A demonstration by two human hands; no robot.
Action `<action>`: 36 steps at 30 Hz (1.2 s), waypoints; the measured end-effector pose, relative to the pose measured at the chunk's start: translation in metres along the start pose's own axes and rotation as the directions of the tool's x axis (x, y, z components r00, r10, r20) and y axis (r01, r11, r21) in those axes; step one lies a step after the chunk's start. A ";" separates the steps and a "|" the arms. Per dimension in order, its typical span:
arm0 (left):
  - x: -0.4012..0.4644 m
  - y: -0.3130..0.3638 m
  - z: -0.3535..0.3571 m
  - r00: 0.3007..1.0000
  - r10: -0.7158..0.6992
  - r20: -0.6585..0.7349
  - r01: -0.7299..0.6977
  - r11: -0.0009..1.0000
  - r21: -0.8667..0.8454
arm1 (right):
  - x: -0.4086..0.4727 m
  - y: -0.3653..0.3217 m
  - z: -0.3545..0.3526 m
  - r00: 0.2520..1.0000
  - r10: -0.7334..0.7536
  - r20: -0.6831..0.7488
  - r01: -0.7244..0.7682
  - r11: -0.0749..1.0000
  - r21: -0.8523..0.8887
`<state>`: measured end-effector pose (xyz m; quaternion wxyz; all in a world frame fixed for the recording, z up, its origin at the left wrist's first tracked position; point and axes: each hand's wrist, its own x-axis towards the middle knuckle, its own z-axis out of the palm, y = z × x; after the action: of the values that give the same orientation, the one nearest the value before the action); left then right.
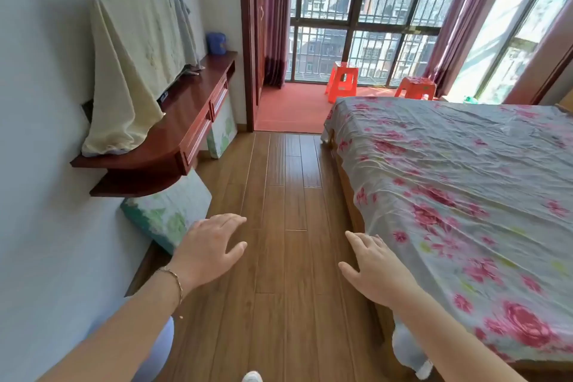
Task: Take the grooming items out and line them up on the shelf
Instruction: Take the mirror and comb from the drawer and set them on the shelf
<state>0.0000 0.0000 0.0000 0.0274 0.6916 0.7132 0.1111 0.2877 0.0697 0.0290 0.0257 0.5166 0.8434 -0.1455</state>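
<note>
Both hands hang over the wooden floor [279, 195] in the lower part of the frame, holding nothing. The left hand [206, 250] is palm down with fingers spread and relaxed, a thin bracelet [173, 281] on its wrist; the right hand [376, 271] is likewise flat, fingers loosely apart, just beside the bed's near corner.

The shelf [173, 130], a dark red wooden ledge with drawer fronts, runs along the white wall at the left. A cream cloth [133, 65] draped over something bulky covers most of its top, leaving a bare strip along the front edge. A blue container [216, 43] stands at its far end. No grooming items can be made out.

Floral-covered cushions [169, 211] lean below the shelf. The bed [459, 195], under a rose-print sheet, fills the right side. Between them the floor runs as an open lane toward the upper centre, where two orange stools [342, 80] stand before barred windows [366, 9].
</note>
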 end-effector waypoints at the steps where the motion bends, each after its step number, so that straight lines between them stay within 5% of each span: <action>1: 0.016 -0.009 0.000 1.000 -0.006 0.003 0.006 1.000 -0.018 | 0.018 0.000 -0.004 1.000 -0.016 -0.016 0.016 1.000 0.010; 9: 0.156 -0.073 -0.012 0.999 0.030 -0.023 -0.030 1.000 0.002 | 0.167 -0.010 -0.045 0.995 -0.005 -0.101 0.007 1.000 0.017; 18: 0.257 -0.106 0.008 0.999 0.003 0.040 -0.004 1.000 0.002 | 0.274 0.011 -0.046 0.999 0.021 -0.040 -0.020 0.999 0.037; 36: 0.517 -0.136 0.043 0.989 -0.144 -0.022 0.144 0.989 -0.009 | 0.543 0.111 -0.126 0.989 -0.141 -0.033 0.140 0.989 -0.041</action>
<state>-0.1465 0.5162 -0.0089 0.0300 0.6367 0.7612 0.1192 0.1459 0.6203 0.0195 0.0103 0.4579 0.8806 -0.1214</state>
